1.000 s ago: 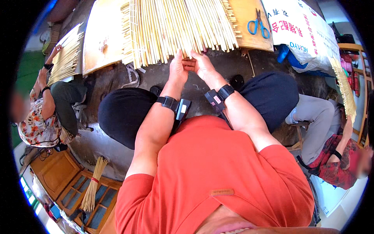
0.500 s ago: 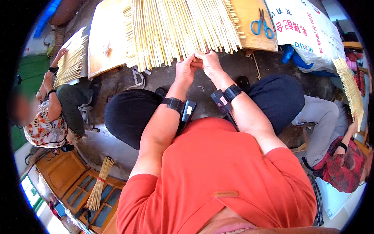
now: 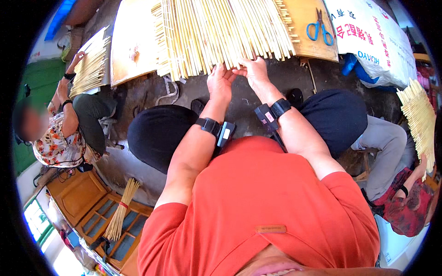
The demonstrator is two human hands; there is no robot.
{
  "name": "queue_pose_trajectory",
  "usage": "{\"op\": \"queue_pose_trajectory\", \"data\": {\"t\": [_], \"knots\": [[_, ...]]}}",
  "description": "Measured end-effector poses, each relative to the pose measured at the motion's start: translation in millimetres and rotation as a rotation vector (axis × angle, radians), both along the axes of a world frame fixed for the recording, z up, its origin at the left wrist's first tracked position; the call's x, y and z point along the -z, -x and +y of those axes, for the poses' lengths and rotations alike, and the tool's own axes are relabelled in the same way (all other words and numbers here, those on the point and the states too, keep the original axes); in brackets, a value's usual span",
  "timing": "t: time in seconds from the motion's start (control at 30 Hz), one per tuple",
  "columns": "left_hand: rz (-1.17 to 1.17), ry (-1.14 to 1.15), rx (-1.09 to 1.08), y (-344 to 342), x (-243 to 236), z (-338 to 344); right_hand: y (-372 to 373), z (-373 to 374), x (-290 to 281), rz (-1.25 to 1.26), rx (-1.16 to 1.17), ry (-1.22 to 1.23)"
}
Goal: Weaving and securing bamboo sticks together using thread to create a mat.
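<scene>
A mat of pale, slender sticks (image 3: 221,34), bound with thin thread, lies on a wooden board; its stick ends point toward me. At the middle of its near edge are both my hands, close together. My left hand (image 3: 220,83) is palm up, its fingers slightly apart and their tips by the stick ends. My right hand (image 3: 256,73) is closed at the edge just beside it, thumb toward the left hand. What lies between its fingers is too small to make out. Blue-handled scissors (image 3: 320,32) lie on the board to the right.
A white printed sack (image 3: 375,46) lies at the right. On the left, one person handles a stick mat (image 3: 90,69); another on the right holds a stick mat (image 3: 418,122). A tied stick bundle (image 3: 122,209) rests on wooden furniture (image 3: 76,195) at lower left.
My hands have drawn slightly apart, and the left fingers have loosened from their pinch. The person on the right has turned their mat so more of its face shows. My view has shifted slightly.
</scene>
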State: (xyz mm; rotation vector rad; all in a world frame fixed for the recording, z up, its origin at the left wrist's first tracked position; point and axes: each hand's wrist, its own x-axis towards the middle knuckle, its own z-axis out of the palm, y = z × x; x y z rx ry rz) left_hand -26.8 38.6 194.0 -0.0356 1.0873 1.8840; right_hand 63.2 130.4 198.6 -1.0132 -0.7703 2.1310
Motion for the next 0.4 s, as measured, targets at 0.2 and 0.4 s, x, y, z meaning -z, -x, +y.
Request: {"op": "queue_pose_trajectory", "data": {"t": [0.2, 0.4], "knots": [[0.055, 0.118, 0.006, -2, 2, 1, 0, -2, -6, -0.058, 0.01, 0.005], [0.007, 0.127, 0.022, 4, 8, 3, -7, 2, -11, -0.346, -0.105, -0.054]]}}
